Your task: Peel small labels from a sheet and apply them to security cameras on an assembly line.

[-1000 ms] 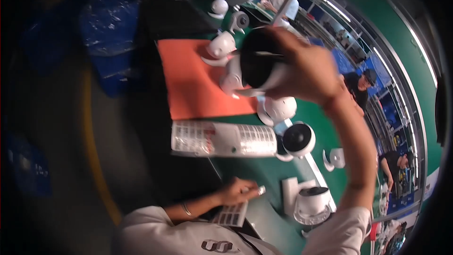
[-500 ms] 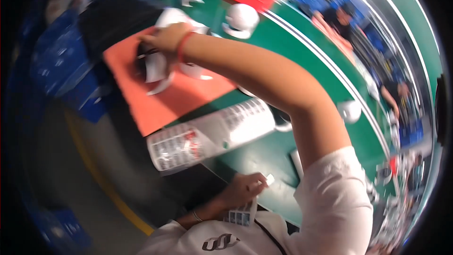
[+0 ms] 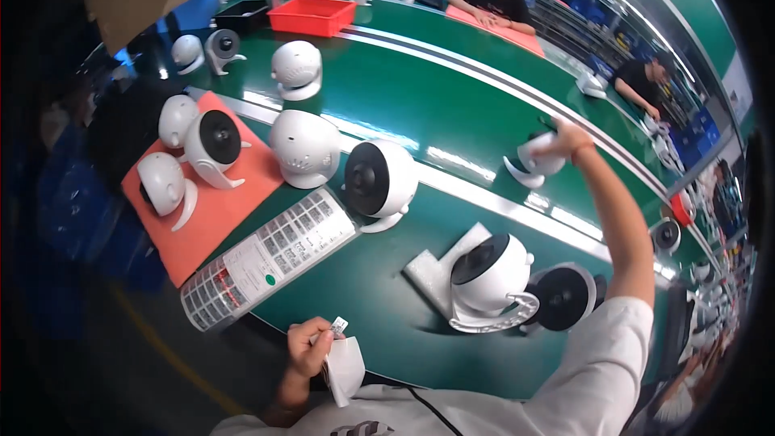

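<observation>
My right hand (image 3: 567, 140) reaches far across the green table (image 3: 420, 113) and grips a small white round camera unit (image 3: 537, 165) by its top. My left hand (image 3: 311, 349) stays close to my body at the table's near edge, pinching a small white label (image 3: 339, 326) and a white sheet (image 3: 347, 370). A white sticker sheet (image 3: 266, 258) with rows of labels lies just beyond the left hand. Two white round units with dark faces (image 3: 379, 182) (image 3: 491, 273) stand between my hands.
An orange mat (image 3: 218, 210) at the left bears three white units. More white units (image 3: 297, 69) stand farther back, beside a red tray (image 3: 313, 14). A black-faced unit (image 3: 565, 297) sits near my right arm. Other people sit along the far side.
My right hand left the unit on the orange mat at the left and swung across to the far right, onto another white unit. My view shifted right. The left hand stayed put.
</observation>
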Available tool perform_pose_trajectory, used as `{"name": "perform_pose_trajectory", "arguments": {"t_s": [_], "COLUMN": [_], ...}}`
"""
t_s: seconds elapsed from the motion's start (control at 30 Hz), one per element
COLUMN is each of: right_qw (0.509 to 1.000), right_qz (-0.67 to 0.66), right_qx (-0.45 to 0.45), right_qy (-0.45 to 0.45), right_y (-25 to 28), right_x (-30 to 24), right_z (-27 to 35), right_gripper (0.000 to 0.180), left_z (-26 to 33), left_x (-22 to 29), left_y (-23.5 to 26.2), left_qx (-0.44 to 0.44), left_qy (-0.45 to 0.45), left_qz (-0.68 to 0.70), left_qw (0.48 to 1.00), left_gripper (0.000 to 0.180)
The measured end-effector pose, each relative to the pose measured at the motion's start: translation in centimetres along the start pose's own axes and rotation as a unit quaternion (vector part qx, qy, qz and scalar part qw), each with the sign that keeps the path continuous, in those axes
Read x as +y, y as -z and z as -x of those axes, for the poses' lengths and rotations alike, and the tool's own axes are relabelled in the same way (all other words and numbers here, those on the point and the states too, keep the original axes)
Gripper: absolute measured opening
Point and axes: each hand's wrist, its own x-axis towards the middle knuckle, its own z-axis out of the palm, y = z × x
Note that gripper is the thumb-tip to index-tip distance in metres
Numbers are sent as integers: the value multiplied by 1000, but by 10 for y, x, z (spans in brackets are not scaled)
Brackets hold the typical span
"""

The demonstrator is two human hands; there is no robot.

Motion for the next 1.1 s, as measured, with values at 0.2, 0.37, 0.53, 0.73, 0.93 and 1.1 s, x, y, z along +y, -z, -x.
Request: {"name": "perform_pose_trajectory", "arguments": {"t_s": [0.2,0.37,0.53,0.73,0.93,1.1], "right_qw": [996,976,864,754,724,849], "right_qz": [-82,-191,-388,-394,-337,-185], "right_qx": [19,57,112,73,-96,-116], "right_qy": [-19,83,300,520,594,480], "right_y": [-12,21,102,213,205,131], "right_x": [4,-14,-72,-301,-436,-494], "right_z": [10,21,24,109,164,159], "right_gripper": [110,103,86,88,70,71], "left_z": [-7,-11,-10,11,43,55], "left_x": [4,9,0,9,35,37], "left_y": [1,-5,-5,15,106,154], "left_qx": [-6,-6,-36,-6,293,393], "left_qy": [10,-5,-54,-125,-208,-121], "left_qz": [-21,-23,-19,68,31,31], "left_qw": [1000,1000,998,990,933,911], "left_gripper": [21,20,17,18,20,15]}}
